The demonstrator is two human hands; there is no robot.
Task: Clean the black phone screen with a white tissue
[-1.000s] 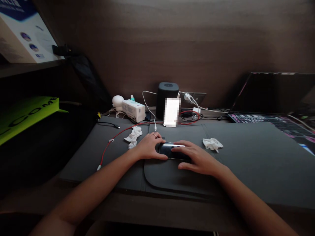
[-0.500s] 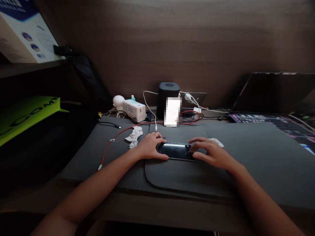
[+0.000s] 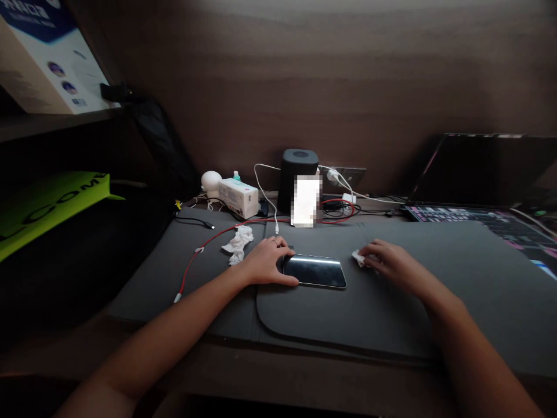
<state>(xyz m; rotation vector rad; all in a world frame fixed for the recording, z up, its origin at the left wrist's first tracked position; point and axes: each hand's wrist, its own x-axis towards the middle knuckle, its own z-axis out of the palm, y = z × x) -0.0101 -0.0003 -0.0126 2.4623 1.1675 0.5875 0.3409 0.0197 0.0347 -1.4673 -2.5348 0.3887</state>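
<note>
A smartphone [image 3: 315, 271] lies flat on the dark grey mat [image 3: 313, 313], its dark screen up with a streak of light across it. My left hand [image 3: 270, 261], with a ring on one finger, grips the phone's left end between thumb and fingers. To the right of the phone, my right hand [image 3: 385, 261] pinches a crumpled white tissue [image 3: 358, 258] just over the mat; part of the tissue is hidden by the fingers. Another crumpled tissue [image 3: 239, 245] rests on the mat beyond my left forearm.
A red cable [image 3: 187, 270] curves over the mat's left side. Behind stand a tissue-pack-like white box [image 3: 238, 197], a black speaker-like device [image 3: 300, 157] and a blurred-out bright rectangle [image 3: 306, 201]. A white cable end [image 3: 277, 229] lies near my left hand. At right is an open laptop [image 3: 483, 174].
My right hand has left the phone's right end and moved right, closing on the tissue that lay behind it. My left hand stays on the phone.
</note>
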